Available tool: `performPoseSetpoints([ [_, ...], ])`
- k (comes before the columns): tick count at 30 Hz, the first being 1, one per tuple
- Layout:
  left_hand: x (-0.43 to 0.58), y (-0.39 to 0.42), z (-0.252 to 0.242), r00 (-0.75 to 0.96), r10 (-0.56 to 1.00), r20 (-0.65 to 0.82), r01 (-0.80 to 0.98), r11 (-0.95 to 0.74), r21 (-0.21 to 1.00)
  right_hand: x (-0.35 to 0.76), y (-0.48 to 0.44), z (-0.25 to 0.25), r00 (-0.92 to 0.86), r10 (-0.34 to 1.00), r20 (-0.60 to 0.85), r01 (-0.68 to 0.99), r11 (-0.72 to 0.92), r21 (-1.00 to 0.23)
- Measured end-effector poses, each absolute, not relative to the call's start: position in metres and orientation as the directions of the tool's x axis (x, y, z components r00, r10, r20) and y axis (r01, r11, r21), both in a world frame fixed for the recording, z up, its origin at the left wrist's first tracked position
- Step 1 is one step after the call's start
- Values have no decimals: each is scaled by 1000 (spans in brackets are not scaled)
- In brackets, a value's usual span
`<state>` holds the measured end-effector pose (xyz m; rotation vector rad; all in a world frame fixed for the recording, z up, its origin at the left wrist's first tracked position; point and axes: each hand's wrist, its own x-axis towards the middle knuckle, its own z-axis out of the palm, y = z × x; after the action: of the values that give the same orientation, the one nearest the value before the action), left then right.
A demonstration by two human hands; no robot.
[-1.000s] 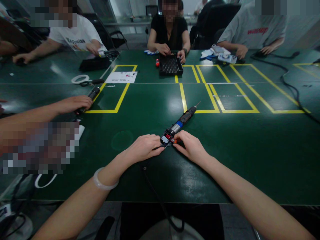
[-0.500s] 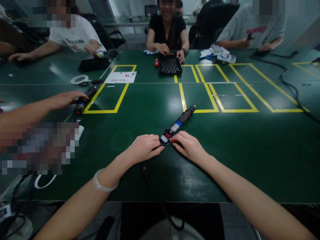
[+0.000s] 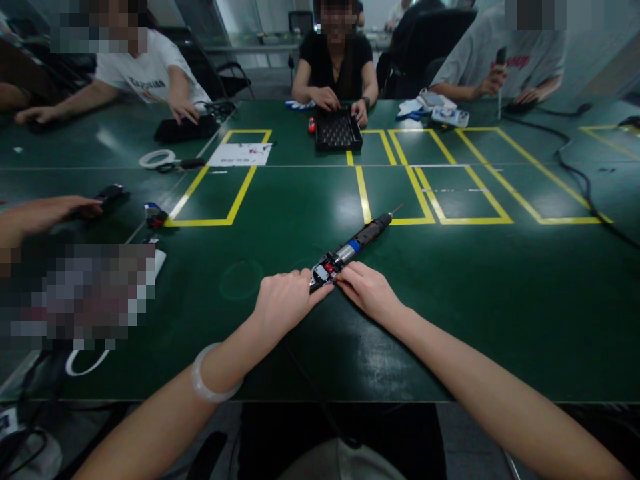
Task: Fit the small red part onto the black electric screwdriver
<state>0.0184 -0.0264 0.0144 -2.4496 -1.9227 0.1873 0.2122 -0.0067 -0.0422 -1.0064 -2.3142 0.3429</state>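
Left hand [image 3: 285, 301] shifted, grip holding the opened driver [image 3: 349, 251], likely steadier; right hand [image 3: 371, 288] against its side, grip hidden, we can't tell.

what the right hand [image 3: 369, 287] touches on the screwdriver [image 3: 354, 246] is hidden

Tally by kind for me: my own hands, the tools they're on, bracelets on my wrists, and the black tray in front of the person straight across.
Hands: 2, left hand and right hand
Opened electric screwdriver: 1
Bracelet: 1
Black tray: 1
Total: 5
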Motion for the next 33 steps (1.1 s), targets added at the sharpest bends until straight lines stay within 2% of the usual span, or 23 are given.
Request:
performPoseSetpoints([
  [3,18,-24,11,226,969,-102,966,-237,-105,212,-8,-41,-553,715,427,582,699,-417],
  [9,16,-16,5,230,966,-114,962,-244,-123,212,-12,-38,-616,699,364,615,715,-331],
  [13,16,-11,6,209,967,-145,966,-227,-123,213,-13,-42,-614,696,371,599,718,-354],
  [24,-1,9,0,133,988,-81,984,-141,-108,215,-14,-39,-640,695,330,559,714,-421],
  [33,-56,35,1,-58,997,-46,988,51,-145,219,-15,-35,-648,691,321,535,712,-454],
])
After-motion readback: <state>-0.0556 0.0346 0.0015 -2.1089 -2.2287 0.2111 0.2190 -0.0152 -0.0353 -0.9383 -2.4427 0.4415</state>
